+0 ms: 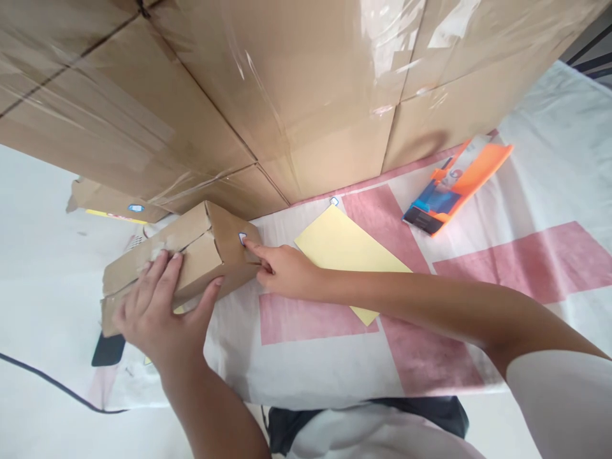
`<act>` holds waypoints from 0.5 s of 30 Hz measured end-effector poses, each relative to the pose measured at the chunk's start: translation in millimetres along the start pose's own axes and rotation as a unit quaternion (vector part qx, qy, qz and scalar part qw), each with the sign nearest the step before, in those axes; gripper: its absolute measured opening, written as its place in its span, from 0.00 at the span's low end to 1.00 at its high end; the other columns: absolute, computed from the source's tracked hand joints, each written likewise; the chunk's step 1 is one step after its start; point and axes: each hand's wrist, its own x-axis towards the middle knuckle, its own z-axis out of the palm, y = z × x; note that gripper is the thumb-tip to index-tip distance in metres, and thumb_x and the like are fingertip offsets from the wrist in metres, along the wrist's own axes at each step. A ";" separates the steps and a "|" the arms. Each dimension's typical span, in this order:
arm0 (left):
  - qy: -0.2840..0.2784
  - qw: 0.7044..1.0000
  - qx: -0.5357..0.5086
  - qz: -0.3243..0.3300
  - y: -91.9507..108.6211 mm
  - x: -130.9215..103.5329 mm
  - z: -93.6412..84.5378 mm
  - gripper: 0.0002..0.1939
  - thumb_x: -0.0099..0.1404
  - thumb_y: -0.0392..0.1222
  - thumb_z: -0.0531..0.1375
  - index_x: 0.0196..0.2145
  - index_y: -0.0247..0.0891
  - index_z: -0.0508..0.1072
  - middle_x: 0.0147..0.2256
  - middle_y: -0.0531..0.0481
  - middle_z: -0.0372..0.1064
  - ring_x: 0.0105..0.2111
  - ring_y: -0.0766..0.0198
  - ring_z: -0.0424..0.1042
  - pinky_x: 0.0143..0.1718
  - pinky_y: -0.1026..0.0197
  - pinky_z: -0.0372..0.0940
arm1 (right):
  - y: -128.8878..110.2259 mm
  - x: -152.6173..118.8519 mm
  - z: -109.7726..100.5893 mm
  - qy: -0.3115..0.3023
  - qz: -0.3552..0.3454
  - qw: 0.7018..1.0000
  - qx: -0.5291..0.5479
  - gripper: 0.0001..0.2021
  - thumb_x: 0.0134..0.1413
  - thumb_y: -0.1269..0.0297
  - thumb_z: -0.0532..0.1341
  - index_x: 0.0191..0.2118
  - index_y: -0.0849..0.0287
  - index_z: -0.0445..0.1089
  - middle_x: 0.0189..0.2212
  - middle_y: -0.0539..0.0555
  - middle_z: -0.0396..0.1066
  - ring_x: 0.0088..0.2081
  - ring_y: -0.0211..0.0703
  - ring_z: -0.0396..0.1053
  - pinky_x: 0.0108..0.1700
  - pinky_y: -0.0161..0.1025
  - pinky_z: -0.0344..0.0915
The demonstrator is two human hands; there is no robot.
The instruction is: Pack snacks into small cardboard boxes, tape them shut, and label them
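Note:
A small cardboard box (191, 246) lies at the left of the cloth, with a taped seam along its top. My left hand (167, 312) rests on it, fingers stretched over the top and thumb spread along the near side. On the box's right end is a small blue-edged white sticker (242, 238). The index fingertip of my right hand (282, 268) presses at this sticker, while the other fingers curl in with nothing visible in them. Under my right forearm lies a yellow sheet (344, 245), partly hidden. Another blue-edged sticker (334, 201) sits just beyond its far corner.
Large taped cardboard boxes (315, 108) form a wall along the back. An orange and blue tape dispenser (456, 185) stands at the right on the pink-and-white cloth (315, 370). Another carton (119, 201), a dark flat object (108, 350) and a black cable (52, 380) are at the left.

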 end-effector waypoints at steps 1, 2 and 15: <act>0.001 1.000 0.002 -0.004 -0.6 0.2 1.3 0.33 0.58 0.58 0.72 0.58 0.45 0.78 0.57 0.44 0.76 0.58 0.44 0.75 0.61 0.49 0.64 | -0.1 4.6 -2.7 -0.006 -0.002 1.000 0.007 0.42 0.59 0.69 0.58 0.77 0.49 0.46 0.30 0.46 0.72 0.32 0.41 0.69 0.36 0.37 0.64; 0.001 1.000 0.003 -0.008 -1.2 0.5 2.6 0.33 0.57 0.58 0.73 0.57 0.44 0.78 0.57 0.44 0.76 0.58 0.44 0.76 0.60 0.49 0.64 | -0.5 7.7 -5.0 -0.013 -0.004 1.000 0.013 0.43 0.58 0.69 0.58 0.77 0.50 0.45 0.30 0.46 0.72 0.33 0.42 0.70 0.35 0.37 0.64; 0.011 1.000 0.012 -0.002 0.2 -3.4 0.1 0.30 0.57 0.57 0.72 0.55 0.46 0.79 0.56 0.46 0.77 0.56 0.44 0.78 0.58 0.49 0.66 | -0.3 7.7 -12.1 -0.036 -0.018 0.999 -0.031 0.45 0.56 0.65 0.60 0.77 0.56 0.45 0.29 0.48 0.72 0.32 0.45 0.70 0.31 0.38 0.63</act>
